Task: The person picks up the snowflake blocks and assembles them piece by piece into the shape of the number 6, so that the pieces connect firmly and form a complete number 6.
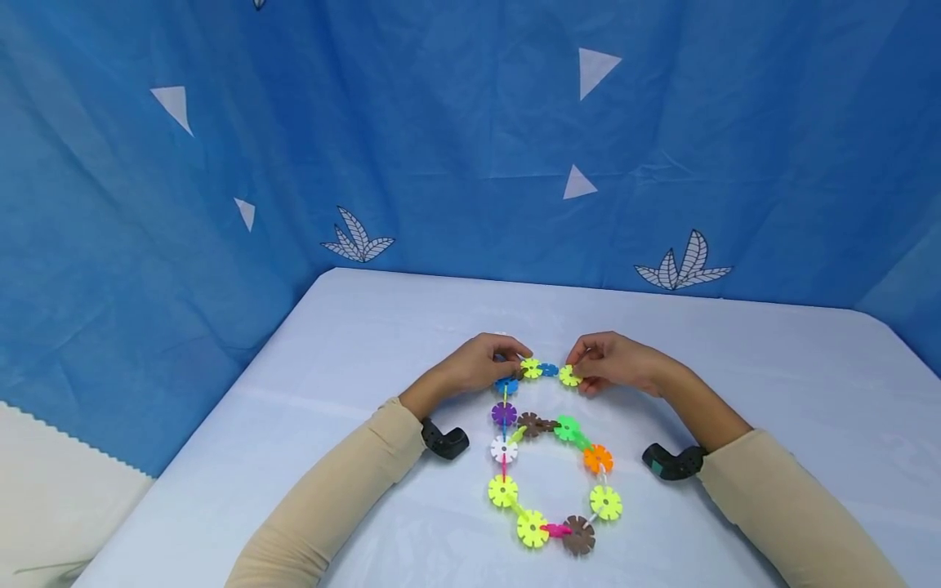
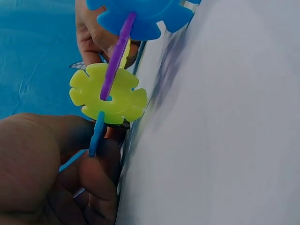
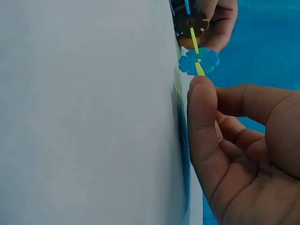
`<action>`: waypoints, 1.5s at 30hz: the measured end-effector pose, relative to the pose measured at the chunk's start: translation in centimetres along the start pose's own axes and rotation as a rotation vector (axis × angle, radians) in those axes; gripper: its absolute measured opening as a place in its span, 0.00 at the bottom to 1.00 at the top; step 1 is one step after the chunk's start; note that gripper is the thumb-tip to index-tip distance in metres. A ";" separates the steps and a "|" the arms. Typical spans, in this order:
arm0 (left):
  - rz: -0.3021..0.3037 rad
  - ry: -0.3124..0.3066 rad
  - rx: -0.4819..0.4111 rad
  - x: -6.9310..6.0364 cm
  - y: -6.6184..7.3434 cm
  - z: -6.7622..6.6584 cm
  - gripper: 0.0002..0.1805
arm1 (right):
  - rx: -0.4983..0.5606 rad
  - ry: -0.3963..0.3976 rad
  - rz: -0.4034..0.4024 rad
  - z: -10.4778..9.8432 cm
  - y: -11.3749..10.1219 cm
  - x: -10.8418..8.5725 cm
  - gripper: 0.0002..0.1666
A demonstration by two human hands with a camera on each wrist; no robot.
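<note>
A chain of notched plastic discs, joined edge to edge, lies on the table in a loop with an arm rising from its left side. At that arm's upper corner my left hand (image 1: 479,363) pinches a blue disc (image 2: 96,136), which is slotted into a yellow-green disc (image 2: 126,93). A brown disc (image 3: 191,21) follows beside the left fingers. Across from it, my right hand (image 1: 617,363) pinches the yellow-green disc (image 1: 568,376) at the chain's end between thumb and index finger. Another blue disc (image 3: 199,61) joins that end disc to the rest. Fingers partly hide both held discs.
The loop's lower part holds a white disc (image 1: 504,449), an orange disc (image 1: 598,458) and a brown disc (image 1: 578,536), nearer than the hands. All lie on a white-covered table (image 1: 367,343). A blue patterned curtain (image 1: 456,147) hangs behind.
</note>
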State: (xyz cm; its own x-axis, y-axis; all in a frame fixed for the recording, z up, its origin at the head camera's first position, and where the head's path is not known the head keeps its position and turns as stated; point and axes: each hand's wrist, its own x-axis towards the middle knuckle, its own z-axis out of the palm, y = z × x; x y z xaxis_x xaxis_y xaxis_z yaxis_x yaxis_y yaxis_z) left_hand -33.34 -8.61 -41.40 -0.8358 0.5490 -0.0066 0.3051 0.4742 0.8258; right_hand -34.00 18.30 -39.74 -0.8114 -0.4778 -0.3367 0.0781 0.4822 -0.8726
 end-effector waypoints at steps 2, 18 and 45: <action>0.001 0.007 0.001 0.1 -0.1 0.0 0.13 | 0.000 -0.003 -0.005 0.1 -0.1 0.1 0.09; -0.039 0.049 -0.052 0.0 0.0 0.3 0.13 | -0.015 -0.005 -0.034 0.7 -0.8 0.6 0.05; -0.061 0.059 -0.004 -0.4 0.1 0.2 0.11 | -0.188 -0.019 -0.026 -0.5 -1.5 0.5 0.12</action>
State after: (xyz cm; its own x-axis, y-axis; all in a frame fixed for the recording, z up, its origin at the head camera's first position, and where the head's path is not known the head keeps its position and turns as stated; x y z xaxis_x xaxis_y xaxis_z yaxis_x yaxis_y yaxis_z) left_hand -32.86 -8.65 -41.44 -0.8784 0.4774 -0.0236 0.2508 0.5024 0.8275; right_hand -34.79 17.71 -38.46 -0.8003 -0.5052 -0.3229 -0.0538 0.5969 -0.8005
